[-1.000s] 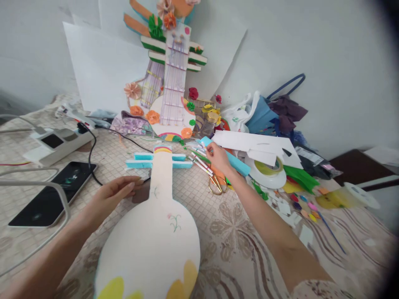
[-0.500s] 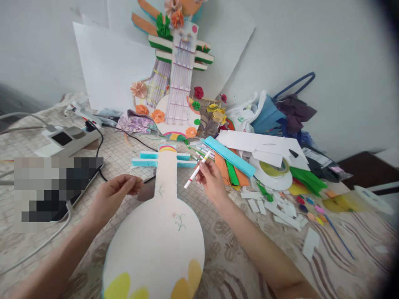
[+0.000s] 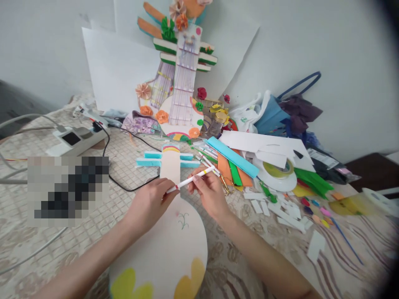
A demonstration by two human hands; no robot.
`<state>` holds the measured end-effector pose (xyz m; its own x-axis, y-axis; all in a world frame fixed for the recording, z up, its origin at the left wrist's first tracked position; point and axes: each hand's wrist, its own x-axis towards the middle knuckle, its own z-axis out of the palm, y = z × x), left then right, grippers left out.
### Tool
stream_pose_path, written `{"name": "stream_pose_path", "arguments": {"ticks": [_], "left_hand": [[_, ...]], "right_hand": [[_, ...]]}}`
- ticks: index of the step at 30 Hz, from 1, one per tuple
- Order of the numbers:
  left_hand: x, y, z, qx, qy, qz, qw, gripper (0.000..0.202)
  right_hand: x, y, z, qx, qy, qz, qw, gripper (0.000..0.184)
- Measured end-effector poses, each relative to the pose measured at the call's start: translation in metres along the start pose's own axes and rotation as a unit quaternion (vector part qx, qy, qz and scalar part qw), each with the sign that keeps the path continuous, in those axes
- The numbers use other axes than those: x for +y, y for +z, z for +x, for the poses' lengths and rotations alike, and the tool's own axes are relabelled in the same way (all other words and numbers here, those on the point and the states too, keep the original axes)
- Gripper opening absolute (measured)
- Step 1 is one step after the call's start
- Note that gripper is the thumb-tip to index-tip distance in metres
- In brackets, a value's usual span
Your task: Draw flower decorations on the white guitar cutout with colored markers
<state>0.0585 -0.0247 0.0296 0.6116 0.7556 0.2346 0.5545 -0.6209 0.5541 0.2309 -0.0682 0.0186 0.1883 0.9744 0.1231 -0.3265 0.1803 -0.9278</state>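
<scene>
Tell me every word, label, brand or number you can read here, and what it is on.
No text can be read anywhere in this view.
White plastic bag: a small green mark, too small to read.
Marker pen held between left hand and right hand: coloured bands only, no lettering visible.
Pixelated patch at left: blurred out, unreadable.
Tape roll: no print visible.

Tape roll (image 3: 278, 171), scissors (image 3: 227, 186), power strip (image 3: 77, 140), blue bag (image 3: 274, 116) on patterned tablecloth (image 3: 249, 257).
</scene>
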Motion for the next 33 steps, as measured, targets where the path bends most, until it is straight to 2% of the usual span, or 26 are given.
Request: {"name": "stream_pose_path", "arguments": {"ticks": [3,7,8,10,12,14,17,19,26,29,33], "left_hand": [[0.0,-0.001,-0.002,-0.028,-0.009,0.008,1.0,0.027],[-0.002,-0.004,-0.006,-0.061,-0.008,-0.002,0.998,0.029],[-0.003,-0.004,-0.006,-0.052,-0.003,-0.019,0.998,0.027],[-0.005,-0.004,-0.006,0.001,0.011,-0.054,0.998,0.023],[-0.009,-0.004,-0.006,0.071,0.036,-0.063,0.995,0.034],[-0.012,-0.004,-0.006,0.106,0.088,-0.052,0.989,0.037],[-0.015,-0.005,-0.007,0.086,0.172,-0.046,0.98,0.021],[-0.016,-0.007,-0.008,0.065,0.185,-0.054,0.979,0.014],[-0.017,-0.011,-0.009,0.024,0.114,-0.071,0.991,0.015],[-0.017,-0.01,-0.009,0.014,0.105,-0.071,0.992,0.017],[-0.015,-0.008,-0.011,0.002,0.113,-0.06,0.992,0.018]], "right_hand": [[0.003,0.0,0.0,-0.001,-0.004,-0.011,1.0,0.018],[0.008,-0.002,0.0,0.002,0.035,0.001,0.999,0.028],[0.009,-0.003,-0.001,-0.005,0.053,0.002,0.999,0.029],[0.008,-0.005,-0.002,-0.047,0.099,-0.006,0.994,0.032],[0.005,-0.006,-0.003,-0.113,0.16,-0.01,0.981,0.033],[0.001,-0.006,-0.004,-0.162,0.217,-0.003,0.963,0.033],[-0.007,-0.004,-0.004,-0.177,0.276,0.012,0.945,0.033],[-0.011,-0.003,-0.005,-0.181,0.296,0.027,0.938,0.034],[-0.01,-0.006,-0.006,-0.198,0.301,0.107,0.927,0.024],[-0.003,-0.007,-0.005,-0.199,0.246,0.118,0.941,0.021],[0.006,-0.004,-0.008,-0.181,0.156,0.053,0.97,0.022]]}}
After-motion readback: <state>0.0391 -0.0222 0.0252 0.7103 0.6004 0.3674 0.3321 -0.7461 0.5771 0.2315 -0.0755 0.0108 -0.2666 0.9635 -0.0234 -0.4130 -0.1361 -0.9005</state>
